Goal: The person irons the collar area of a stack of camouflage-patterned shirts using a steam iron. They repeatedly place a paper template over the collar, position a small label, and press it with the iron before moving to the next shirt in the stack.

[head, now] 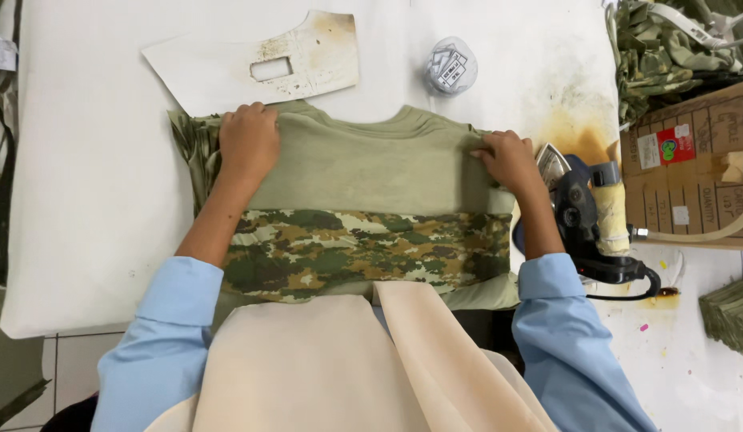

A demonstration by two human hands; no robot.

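A: Where is the shirt?

B: The shirt (371,164) lies flat in the middle of the white padded board (83,176), neck edge toward twelve o'clock. Its upper part is plain olive; a camouflage panel (363,248) runs across it toward six o'clock, just above the person's beige scarf (347,360).

A: What are the hands doing?

B: The left hand (248,140) sits at about ten o'clock of the shirt, fingers curled over the top edge, clenched on the olive cloth at the shoulder. A bunch of camouflage cloth sticks out just beyond it toward nine o'clock. The right hand (509,158) is at about two o'clock of the shirt, fingertips pinching the cloth at the other shoulder. Both arms wear light blue sleeves (159,320).

A: Anything close to the right hand?

B: Yes, an iron (583,216) with a dark handle stands just beside it at three o'clock, near a brown scorch stain on the board. Beyond the iron, further toward three o'clock, sits a cardboard box (695,168).

A: And above the shirt?

B: At twelve o'clock from the left hand lies a stained white card template (227,72) with a rectangular cut-out, its lower edge touching the shirt. Toward one o'clock, apart from the shirt, is a small round spool (450,66). A heap of green cloth pieces (667,48) fills the corner at two o'clock.
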